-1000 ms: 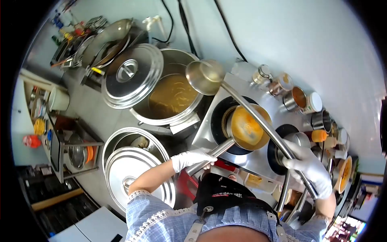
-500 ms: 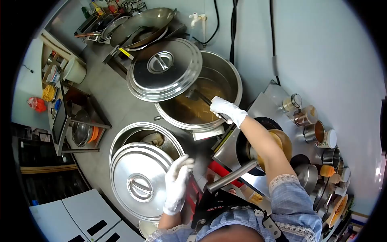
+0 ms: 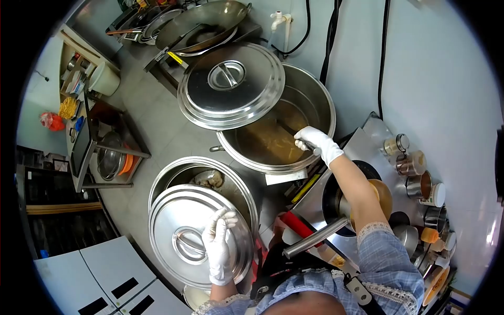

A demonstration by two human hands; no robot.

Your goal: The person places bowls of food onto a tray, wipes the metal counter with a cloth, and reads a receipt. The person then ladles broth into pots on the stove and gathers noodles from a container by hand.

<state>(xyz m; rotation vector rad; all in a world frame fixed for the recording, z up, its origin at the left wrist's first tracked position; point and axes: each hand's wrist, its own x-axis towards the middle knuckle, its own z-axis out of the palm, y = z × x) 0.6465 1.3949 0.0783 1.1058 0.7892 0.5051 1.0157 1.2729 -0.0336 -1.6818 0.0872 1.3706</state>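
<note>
Utensil [image 3: 286, 127] in far pot [image 3: 315, 100]: dipping step, I judge; right hand [image 3: 318, 143] clasps it, left hand [image 3: 217, 248] half-spread, empty; next move calls for steady grip.

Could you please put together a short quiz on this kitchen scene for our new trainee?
1. True or false: The right hand holds the handle of a ladle that dips into a stockpot.

2. Multiple choice: Which thing does the left hand overlap in this view?
A) The white tap
B) The nearer steel lid
C) The wok

3. Fill in the blank: The farther steel lid leaves the brown broth only ____ covered.

Key: 1. True. 2. B. 3. partly.
</note>
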